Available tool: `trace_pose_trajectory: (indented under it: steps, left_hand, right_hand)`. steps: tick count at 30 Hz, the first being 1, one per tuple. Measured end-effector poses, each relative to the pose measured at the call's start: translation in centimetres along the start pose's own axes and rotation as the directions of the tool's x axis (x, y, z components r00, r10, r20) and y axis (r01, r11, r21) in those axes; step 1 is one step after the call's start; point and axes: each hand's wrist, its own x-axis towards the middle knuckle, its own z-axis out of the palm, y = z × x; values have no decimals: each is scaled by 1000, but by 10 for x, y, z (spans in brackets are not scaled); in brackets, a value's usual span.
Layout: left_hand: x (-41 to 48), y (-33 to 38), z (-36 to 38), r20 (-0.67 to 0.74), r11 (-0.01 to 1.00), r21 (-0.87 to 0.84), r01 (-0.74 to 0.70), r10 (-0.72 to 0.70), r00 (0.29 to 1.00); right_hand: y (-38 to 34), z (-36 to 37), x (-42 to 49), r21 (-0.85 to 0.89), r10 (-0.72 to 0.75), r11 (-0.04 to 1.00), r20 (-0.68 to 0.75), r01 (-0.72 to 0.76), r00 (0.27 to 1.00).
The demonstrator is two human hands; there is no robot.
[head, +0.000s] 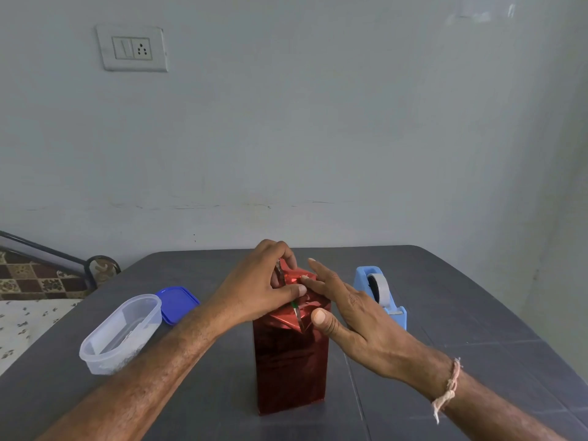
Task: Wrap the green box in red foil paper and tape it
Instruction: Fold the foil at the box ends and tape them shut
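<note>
1. The tall green box (293, 304) stood upright on the dark grey counter (451, 326). It was almost wholly hidden under crinkled red foil paper (289, 370), and only a thin green sliver showed at the top, just below the left thumb.
2. The box's long axis ran vertically, so its unsealed top end lay directly under the fingers of both hands. The folded flaps were gathered between them.
3. The left hand (261, 288) sat over the far-left part of the top. Its fingers were curled over the far edge and its thumb lay across toward the middle, gripping the bunched foil flap.
4. The right hand (356, 316) was flat and spread, fingers straight, holding nothing. One fingertip rested on the fold close to the left thumb, and its thumb was just beside the near-right top corner.
5. A light-blue plastic tape dispenser (393, 308), with a roll in it, stood just past the right fingers on their outer side. The right hand was clearly the nearer one. The next move would probably be that hand fetching tape while the left kept the fold pinned. Stiff foil might spring open if the grip eased.
6. A clear oval plastic tub (121, 335) and a blue lid (178, 303) lay beyond the left forearm, well apart from the fingers.
</note>
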Motion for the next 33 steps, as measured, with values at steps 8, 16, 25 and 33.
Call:
trace_pose_trajectory:
  steps: [8,16,25,33]
  left_hand:
    - [-5,0,10,-123,999,7,53,-52,991]
    - [-4,2,13,-140,996,-1,95,-94,986]
    - [-16,1,7,-240,959,-281,47,-118,964]
    - [-20,4,-2,-186,982,-189,27,-63,980]
  right_hand:
    - [0,2,1,-33,5,999,8,-5,1000]
    - [-2,1,1,-31,-11,999,-7,11,1000]
    - [-1,-10,-1,-6,-36,999,28,36,999]
    - [-1,-9,5,-106,-89,991,-10,88,996]
